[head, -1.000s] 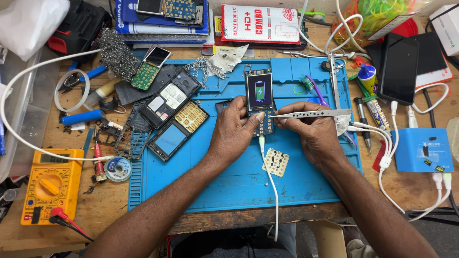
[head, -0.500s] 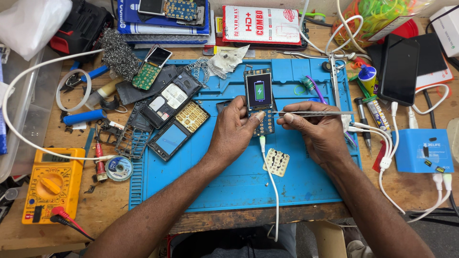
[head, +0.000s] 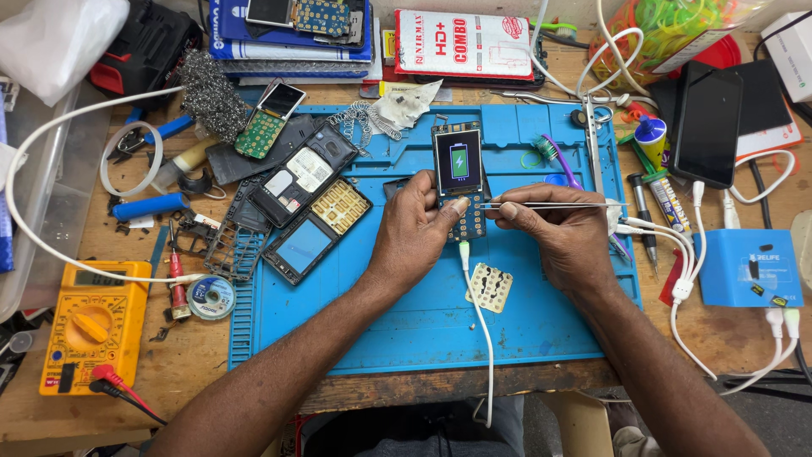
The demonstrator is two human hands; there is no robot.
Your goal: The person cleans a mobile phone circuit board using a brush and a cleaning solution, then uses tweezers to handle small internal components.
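Head view shows left hand (head: 414,233) pinching the light, fragile phone (head: 459,178) by its edges, right hand (head: 562,233) gripping thin, stiff tweezers (head: 558,205) at its keypad.

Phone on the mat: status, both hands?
Left hand steadies phone, screen lit, cable plugged. Right hand holds tweezers, tips at keypad. Loose keypad lies beside.

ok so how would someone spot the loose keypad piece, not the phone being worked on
Start at the blue rubber work mat in the middle of the wooden bench. Below the small lit phone held by the left hand, beside its white charging cable, lies the pale cream square keypad sheet. It alone is flat, loose and dotted with dark holes.
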